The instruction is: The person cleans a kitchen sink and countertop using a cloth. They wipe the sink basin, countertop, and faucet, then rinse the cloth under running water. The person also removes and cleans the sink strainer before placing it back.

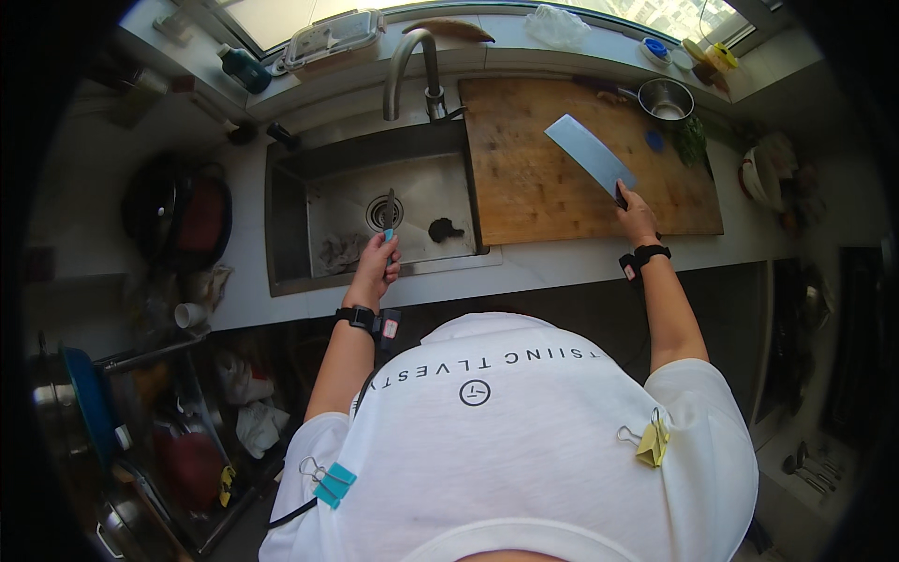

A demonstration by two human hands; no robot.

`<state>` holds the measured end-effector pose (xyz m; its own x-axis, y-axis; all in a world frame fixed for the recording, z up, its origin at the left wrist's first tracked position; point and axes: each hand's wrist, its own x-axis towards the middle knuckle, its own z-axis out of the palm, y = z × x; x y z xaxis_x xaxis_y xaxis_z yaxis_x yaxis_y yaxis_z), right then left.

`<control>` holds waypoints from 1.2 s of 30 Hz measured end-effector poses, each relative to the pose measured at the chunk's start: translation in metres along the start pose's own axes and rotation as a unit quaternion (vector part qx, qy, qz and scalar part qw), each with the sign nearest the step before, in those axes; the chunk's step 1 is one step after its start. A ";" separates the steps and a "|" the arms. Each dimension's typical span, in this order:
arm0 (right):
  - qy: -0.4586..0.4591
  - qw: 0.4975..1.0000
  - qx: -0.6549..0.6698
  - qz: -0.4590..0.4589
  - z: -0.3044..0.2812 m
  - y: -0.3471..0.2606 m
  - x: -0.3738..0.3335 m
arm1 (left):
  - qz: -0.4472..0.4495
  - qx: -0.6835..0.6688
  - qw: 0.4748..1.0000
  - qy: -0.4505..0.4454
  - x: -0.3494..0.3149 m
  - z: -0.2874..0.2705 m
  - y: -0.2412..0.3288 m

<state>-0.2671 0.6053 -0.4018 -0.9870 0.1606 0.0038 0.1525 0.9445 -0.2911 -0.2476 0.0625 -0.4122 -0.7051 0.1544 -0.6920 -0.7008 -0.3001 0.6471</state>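
My left hand [376, 262] is closed on the blue handle of a small knife [390, 217], whose blade points away over the sink [287, 201] near the drain. In my right hand [639, 221] is the dark handle of a cleaver [590, 150]. Its broad blade slants up and left over the wooden cutting board [524, 178]. Whether the blade touches the board I cannot tell. A dark sponge or scrubber [446, 229] and a greyish crumpled cloth [343, 251] lie in the sink.
A curved faucet [393, 80] rises behind the sink. At the board's far right are a metal saucepan [666, 99], green leaves [691, 140] and a blue lid [655, 140]. Left of the sink stands a dark pot [178, 211]; a white bowl [760, 178] is beyond the board.
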 end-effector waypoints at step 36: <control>-0.067 0.958 0.063 -0.272 0.110 -0.287 0.157 | -0.107 -0.242 0.964 -0.005 0.029 0.050 0.054</control>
<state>-0.4712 0.3279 -0.4230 -0.9179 -0.3911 0.0670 -0.3844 0.8345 -0.3947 -0.3116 0.0974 -0.3816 -0.5519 0.2706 -0.7888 -0.7006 -0.6634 0.2627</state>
